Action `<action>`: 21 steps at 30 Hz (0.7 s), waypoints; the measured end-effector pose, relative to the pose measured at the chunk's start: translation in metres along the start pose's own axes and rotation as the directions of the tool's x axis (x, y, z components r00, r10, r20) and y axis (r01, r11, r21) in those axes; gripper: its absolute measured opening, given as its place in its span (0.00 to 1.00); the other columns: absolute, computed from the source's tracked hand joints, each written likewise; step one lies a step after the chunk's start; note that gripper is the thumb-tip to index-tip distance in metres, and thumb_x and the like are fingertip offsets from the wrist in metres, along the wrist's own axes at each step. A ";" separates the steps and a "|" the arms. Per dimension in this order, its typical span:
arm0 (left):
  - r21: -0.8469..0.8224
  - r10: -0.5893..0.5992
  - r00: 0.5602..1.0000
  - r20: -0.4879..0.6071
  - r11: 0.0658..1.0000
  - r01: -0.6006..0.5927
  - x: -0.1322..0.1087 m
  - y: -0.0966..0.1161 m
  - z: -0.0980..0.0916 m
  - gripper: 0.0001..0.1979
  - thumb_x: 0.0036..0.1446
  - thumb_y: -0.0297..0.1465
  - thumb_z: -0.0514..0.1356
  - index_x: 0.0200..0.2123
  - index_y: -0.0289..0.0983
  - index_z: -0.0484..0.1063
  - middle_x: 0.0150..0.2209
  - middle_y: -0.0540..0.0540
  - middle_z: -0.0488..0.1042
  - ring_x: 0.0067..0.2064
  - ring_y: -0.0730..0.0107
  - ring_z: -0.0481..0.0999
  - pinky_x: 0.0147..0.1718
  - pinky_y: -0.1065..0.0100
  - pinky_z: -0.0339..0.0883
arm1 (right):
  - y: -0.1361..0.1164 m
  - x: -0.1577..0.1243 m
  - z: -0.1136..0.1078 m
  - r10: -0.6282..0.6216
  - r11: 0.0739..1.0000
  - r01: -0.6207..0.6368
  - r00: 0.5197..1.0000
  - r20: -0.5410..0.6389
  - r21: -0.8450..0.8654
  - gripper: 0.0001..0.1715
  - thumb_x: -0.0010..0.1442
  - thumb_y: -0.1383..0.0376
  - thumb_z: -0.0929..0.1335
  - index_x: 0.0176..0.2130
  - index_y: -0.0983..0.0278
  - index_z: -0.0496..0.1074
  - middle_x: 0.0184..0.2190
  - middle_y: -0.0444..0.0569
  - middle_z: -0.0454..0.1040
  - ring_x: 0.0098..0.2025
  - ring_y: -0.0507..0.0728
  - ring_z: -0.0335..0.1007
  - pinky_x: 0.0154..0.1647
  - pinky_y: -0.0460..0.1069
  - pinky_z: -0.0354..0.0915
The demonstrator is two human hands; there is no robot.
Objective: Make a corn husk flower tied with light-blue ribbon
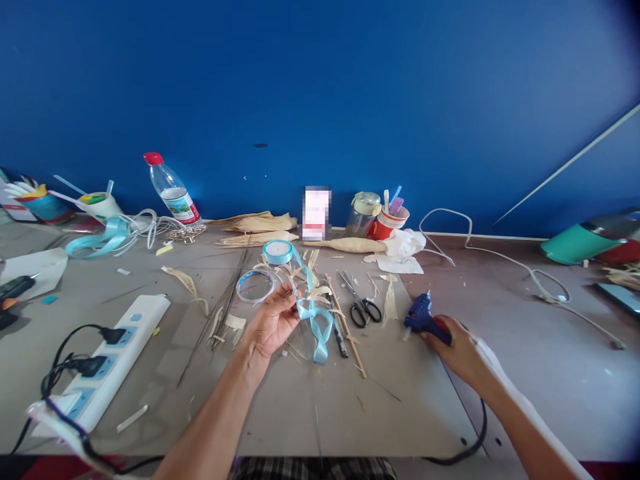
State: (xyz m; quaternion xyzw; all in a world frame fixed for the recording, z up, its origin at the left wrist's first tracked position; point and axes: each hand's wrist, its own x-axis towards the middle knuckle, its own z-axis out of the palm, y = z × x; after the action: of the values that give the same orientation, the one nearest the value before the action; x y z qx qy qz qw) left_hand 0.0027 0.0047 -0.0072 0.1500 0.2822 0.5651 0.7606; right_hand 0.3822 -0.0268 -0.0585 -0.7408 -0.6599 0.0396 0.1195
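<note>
Between the fingertips of my left hand [276, 321] is a light blue ribbon [321, 333], its loops hanging to the right over the table. The ribbon runs back toward a ribbon spool [278, 252] lying flat behind that hand. A roll of clear tape [255, 286] lies just behind my left wrist. My right hand [453, 353] is wrapped around the handle of a dark blue glue gun [425, 317], whose nozzle points up and away. Black-handled scissors [365, 312] lie between the hands, beside a black pen [341, 340] and a thin wooden stick [356, 353].
A white power strip [113, 367] with black plugs sits at the left. Dried husks [260, 223], a plastic bottle [173, 190], a glass jar [364, 215] and red paper cups [390, 219] line the blue wall. A white cable [520, 263] crosses the right side.
</note>
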 end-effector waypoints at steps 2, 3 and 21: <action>0.002 0.002 1.000 0.017 1.000 -0.002 -0.002 0.001 0.002 0.12 0.40 0.20 0.66 0.31 0.34 0.71 0.27 0.50 0.71 0.26 0.79 0.69 0.25 0.76 0.61 | -0.002 -0.003 -0.004 -0.031 0.999 0.031 0.999 0.013 -0.038 0.28 0.54 0.49 0.62 0.48 0.63 0.68 0.40 0.55 0.74 0.37 0.62 0.72 0.34 0.53 0.65; 0.002 0.004 1.000 0.027 1.000 -0.004 -0.003 0.001 0.003 0.12 0.40 0.20 0.66 0.31 0.33 0.71 0.27 0.50 0.71 0.26 0.79 0.68 0.24 0.76 0.61 | -0.004 -0.005 -0.008 -0.040 0.995 0.040 0.999 0.004 -0.087 0.29 0.54 0.49 0.62 0.49 0.63 0.67 0.40 0.56 0.74 0.38 0.63 0.71 0.35 0.55 0.65; 0.076 0.053 0.997 0.056 0.996 -0.057 -0.005 -0.002 0.004 0.14 0.42 0.22 0.66 0.34 0.35 0.70 0.30 0.52 0.70 0.27 0.79 0.68 0.26 0.75 0.61 | -0.246 -0.026 -0.012 -0.491 0.781 0.538 0.843 -0.219 0.317 0.06 0.54 0.66 0.68 0.35 0.64 0.69 0.30 0.49 0.74 0.35 0.59 0.70 0.36 0.51 0.60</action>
State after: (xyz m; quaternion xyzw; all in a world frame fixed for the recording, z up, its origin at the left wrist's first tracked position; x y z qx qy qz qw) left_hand 0.0062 0.0000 -0.0037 0.2022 0.2790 0.5702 0.7458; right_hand 0.1429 -0.0294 0.0069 -0.4973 -0.8089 0.0817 0.3027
